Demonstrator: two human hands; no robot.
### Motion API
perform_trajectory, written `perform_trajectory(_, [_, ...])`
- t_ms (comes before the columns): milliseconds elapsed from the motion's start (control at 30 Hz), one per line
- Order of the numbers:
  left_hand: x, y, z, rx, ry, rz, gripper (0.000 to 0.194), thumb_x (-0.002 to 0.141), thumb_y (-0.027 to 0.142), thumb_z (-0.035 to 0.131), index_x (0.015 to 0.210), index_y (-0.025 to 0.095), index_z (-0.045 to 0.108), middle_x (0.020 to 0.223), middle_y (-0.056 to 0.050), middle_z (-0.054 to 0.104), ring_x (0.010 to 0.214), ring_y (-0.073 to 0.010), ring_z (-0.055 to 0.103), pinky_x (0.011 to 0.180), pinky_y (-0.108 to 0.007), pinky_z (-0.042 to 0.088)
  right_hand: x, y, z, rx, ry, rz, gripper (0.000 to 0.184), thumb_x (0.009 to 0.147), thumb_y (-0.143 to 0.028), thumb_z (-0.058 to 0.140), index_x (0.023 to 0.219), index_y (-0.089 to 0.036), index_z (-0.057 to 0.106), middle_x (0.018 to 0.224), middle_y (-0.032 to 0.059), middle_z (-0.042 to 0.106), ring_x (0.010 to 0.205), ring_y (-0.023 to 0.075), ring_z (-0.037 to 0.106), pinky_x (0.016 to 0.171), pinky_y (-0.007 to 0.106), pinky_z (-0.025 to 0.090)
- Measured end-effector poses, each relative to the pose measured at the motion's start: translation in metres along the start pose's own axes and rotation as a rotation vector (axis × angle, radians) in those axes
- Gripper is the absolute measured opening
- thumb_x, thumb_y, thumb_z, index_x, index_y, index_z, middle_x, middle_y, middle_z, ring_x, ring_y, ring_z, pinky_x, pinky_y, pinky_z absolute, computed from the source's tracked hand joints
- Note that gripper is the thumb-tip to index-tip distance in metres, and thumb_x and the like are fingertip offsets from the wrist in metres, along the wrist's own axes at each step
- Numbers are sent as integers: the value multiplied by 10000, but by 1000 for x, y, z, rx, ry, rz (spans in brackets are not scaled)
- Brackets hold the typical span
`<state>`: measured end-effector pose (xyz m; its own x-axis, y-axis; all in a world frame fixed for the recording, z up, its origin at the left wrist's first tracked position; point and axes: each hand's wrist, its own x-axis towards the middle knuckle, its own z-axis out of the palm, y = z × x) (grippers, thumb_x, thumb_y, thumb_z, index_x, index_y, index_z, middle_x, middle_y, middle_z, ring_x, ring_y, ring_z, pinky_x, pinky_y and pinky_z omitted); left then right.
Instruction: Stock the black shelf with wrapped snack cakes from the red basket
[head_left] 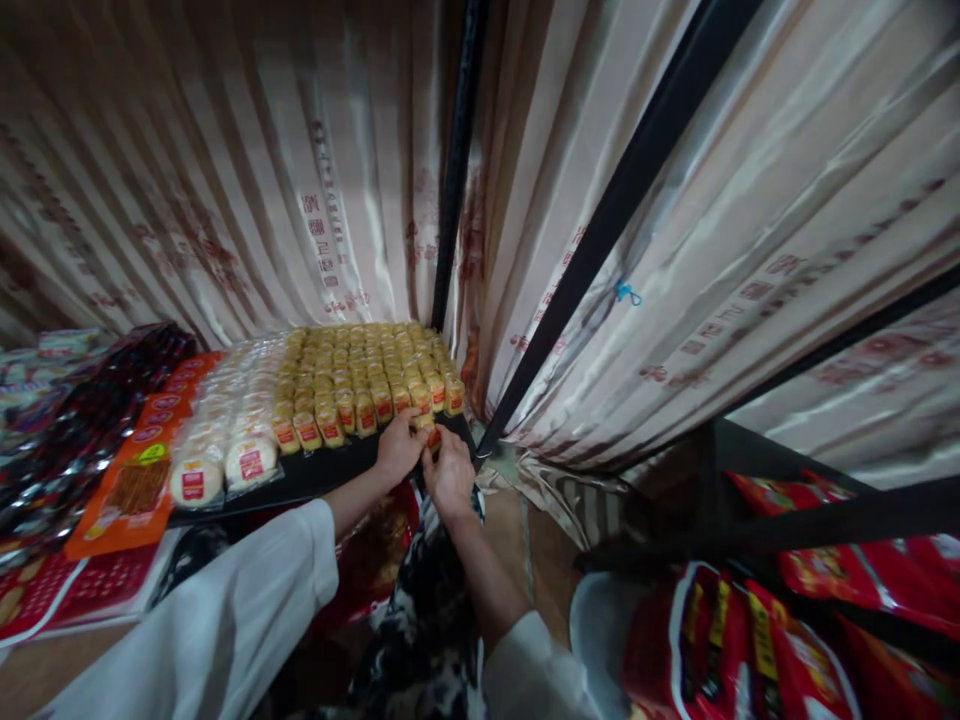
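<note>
Between my hands is a small yellow wrapped snack cake (433, 436) with a red label, partly covered by my fingers. My left hand (400, 447) pinches it from the left, and my right hand (450, 476) has its fingers closed on it from the right. Just beyond them, rows of similar yellow wrapped cakes (360, 372) stand packed together on a black shelf (311, 478), near its front right corner. Left of these rows lie round white cakes (251, 460) in clear wrappers with red labels.
An orange snack packet (139, 480) and dark shiny packets (82, 410) lie farther left. Behind hangs a pale printed curtain (337, 150). A black slanted post (570, 290) rises right of my hands. Red bags (720, 640) sit at the lower right.
</note>
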<state>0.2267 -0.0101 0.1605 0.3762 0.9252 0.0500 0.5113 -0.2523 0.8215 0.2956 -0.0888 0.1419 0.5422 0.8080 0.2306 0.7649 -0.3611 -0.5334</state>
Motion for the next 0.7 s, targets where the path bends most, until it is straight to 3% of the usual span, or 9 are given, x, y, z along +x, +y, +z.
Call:
perform_trajectory(333, [35, 18, 22, 37, -17, 77, 300, 790, 145, 530, 1088, 169, 552, 965, -48, 641, 855, -150, 605, 837, -301, 473, 36, 10, 14, 145, 195, 89, 359, 859, -253, 411, 1184, -106, 449, 1084, 158, 591, 1031, 246, 528, 869, 366, 414])
perform_trajectory(500, [32, 15, 24, 46, 37, 188, 326, 772, 63, 475, 1084, 130, 540, 1007, -83, 606, 921, -161, 586, 900, -329, 461, 46, 14, 24, 226, 250, 136, 299, 851, -286, 438, 1108, -134, 461, 1013, 138, 597, 958, 244, 538, 828, 365, 421])
perform_trajectory(700, [22, 7, 28, 65, 31, 252, 281, 809, 108, 439, 1069, 122, 546, 1013, -104, 582, 966, -189, 566, 915, -356, 462, 51, 17, 28, 255, 235, 140, 188, 825, -174, 422, 998, -151, 493, 1005, 119, 544, 971, 222, 502, 853, 355, 404])
